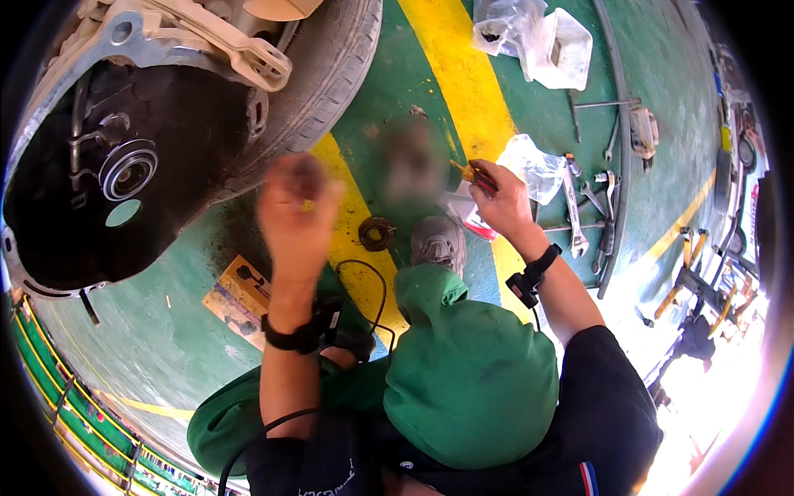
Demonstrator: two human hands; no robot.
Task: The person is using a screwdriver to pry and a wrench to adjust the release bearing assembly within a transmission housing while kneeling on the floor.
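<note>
My right hand (506,202) is closed round a red-and-yellow handled tool (481,178), its kind not clear. My left hand (296,211), smeared by motion, is raised beside the tyre (335,91) with its fingers curled on a dark, roundish thing I cannot make out. To the left lies a large open bell housing (190,112), black inside, with a release bearing (130,171) on its shaft. Between my hands, a dark ring-shaped part (376,234) rests on the floor. A patch of floor ahead of my shoe (438,241) is blurred.
Wrenches (572,211) and other hand tools lie on the green floor at right, along a dark hose (616,74). Plastic bags (533,169) and a clear tub (564,51) sit farther off. A cardboard box (238,299) stands left of my left forearm; a cable (382,289) loops nearby.
</note>
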